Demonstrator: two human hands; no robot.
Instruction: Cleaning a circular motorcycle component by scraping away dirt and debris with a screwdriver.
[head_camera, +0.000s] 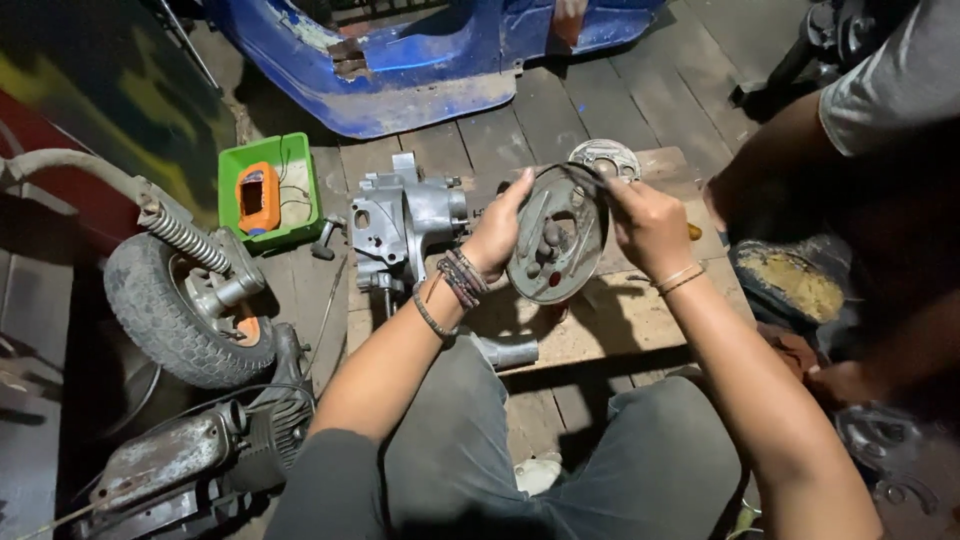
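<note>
Knees: the person's grey-trousered legs (560, 460) fill the near edge of the view, above the wooden boards.
Left hand: the left hand (497, 235) curls around the left rim of the round metal plate (556, 240), fingers closed on its edge, thumb up at the top.
Right hand: the right hand (648, 225) pinches the thin black ring (585, 172) at the plate's upper right rim, fingers drawn together.
Plate: held tilted over the wooden board (620, 320), near its middle, just right of the grey engine casing (400, 225).
Left side: 1 small wheel (175, 300) and 1 green tray (285, 190) with an orange part.
Right edge: another person's arm (760, 170).
</note>
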